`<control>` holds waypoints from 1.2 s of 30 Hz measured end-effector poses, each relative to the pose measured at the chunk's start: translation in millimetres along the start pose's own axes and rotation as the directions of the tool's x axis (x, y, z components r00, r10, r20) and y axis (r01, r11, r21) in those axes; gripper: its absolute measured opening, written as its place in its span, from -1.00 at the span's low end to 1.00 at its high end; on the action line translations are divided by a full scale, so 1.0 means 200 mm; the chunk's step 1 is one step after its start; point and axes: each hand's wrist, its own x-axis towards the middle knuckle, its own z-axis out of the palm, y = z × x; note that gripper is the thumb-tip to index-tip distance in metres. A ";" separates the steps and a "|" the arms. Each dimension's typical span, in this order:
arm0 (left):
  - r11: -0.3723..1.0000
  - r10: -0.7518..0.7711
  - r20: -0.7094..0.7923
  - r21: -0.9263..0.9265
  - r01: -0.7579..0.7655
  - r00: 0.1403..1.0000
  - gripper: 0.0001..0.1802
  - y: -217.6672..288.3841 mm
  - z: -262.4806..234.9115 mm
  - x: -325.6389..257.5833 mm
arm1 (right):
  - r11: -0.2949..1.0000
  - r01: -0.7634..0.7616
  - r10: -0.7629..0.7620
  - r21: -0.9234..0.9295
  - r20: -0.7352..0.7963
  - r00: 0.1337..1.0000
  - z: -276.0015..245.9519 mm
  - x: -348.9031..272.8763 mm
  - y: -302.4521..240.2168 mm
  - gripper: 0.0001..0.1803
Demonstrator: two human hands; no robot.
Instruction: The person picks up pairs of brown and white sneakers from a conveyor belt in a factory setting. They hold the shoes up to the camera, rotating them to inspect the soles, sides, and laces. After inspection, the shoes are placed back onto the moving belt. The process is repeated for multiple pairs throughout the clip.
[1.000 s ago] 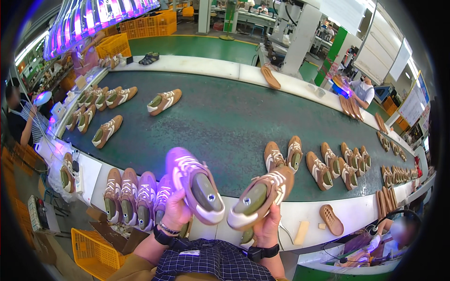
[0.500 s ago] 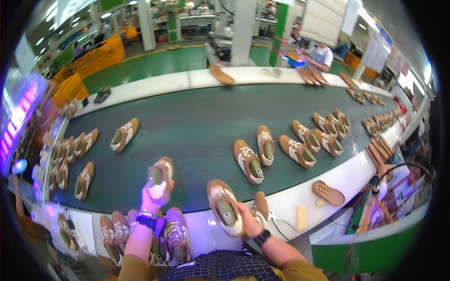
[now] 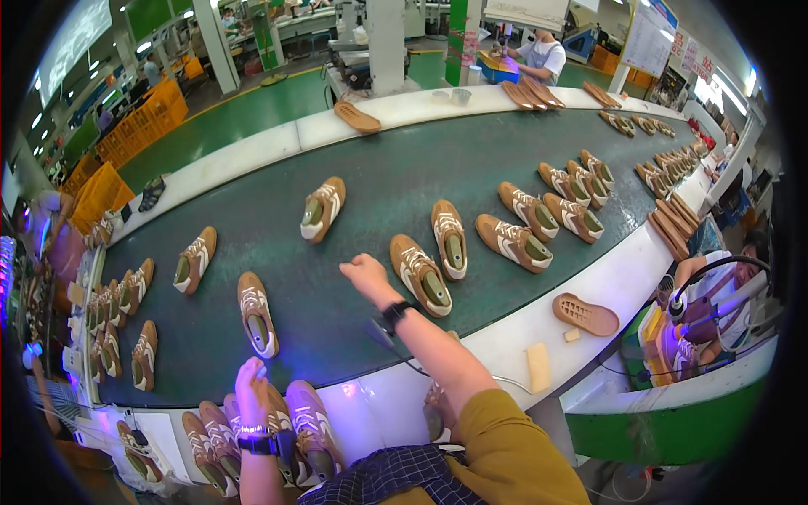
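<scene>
My left hand is raised over the near bench edge, fingers drawn together around a small bluish spot I cannot make out. Just beyond it a brown sneaker with white stripes lies on the green belt, toe pointing away. My right hand is over the belt with its fingers curled and nothing visible in them, left of a brown sneaker. Farther back another sneaker rests on the belt. Beneath my right wrist is a blurred dark object; its kind is unclear.
Several sneakers stand on the near bench under purple light. A brown sole and a beige strip lie on the white ledge. Another person works at the right; someone is across the belt.
The two sneakers that my hands held now lie on the belt, let go. My right hand has moved forward and left, and my left hand has come back toward the bench. The view has shifted.
</scene>
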 end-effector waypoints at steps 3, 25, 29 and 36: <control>0.990 -0.079 0.005 -0.117 0.079 0.997 -0.68 0.02 0.13 -0.28 | 0.926 0.024 -0.098 -0.376 -0.178 0.979 -0.29 -0.24 0.02 -0.48; 0.862 -0.168 0.570 -0.311 0.401 0.804 -0.33 -0.22 1.04 -0.40 | 0.794 -0.360 -0.100 0.489 0.690 0.717 -0.84 -0.59 -0.02 -0.56; 0.715 -0.148 0.655 -0.446 0.538 0.741 -0.12 -0.24 0.95 -0.39 | 0.949 0.304 -0.311 0.085 0.084 0.947 -0.91 -0.25 0.12 -0.45; 0.758 -0.209 0.585 -0.410 0.508 0.783 -0.09 -0.26 0.68 -0.51 | 0.940 -0.196 0.097 -0.278 -0.334 0.938 -0.99 0.30 0.58 -0.22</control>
